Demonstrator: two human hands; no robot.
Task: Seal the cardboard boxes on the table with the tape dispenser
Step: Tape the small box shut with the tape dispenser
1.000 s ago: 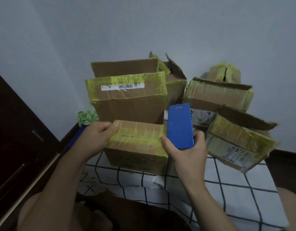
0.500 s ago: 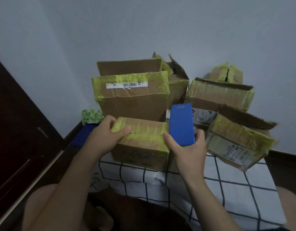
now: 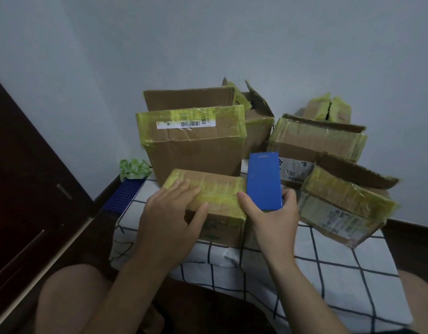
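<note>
Yellow-taped box (image 3: pixel 217 186) under flat left hand (image 3: pixel 170 220), blue dispenser (image 3: pixel 263 182) gripped by right hand (image 3: pixel 273 222) beside it; checked cloth (image 3: pixel 328 268), grey wall (image 3: pixel 208 44).

I take this for a room in a home: a plain pale wall (image 3: pixel 208 44) on the far side, a dark wooden cupboard (image 3: pixel 27 177) on the left, dark skirting (image 3: pixel 413 227) at the right, and near me a checked cloth (image 3: pixel 328 273) crowded with worn, taped boxes (image 3: pixel 196 150).
</note>
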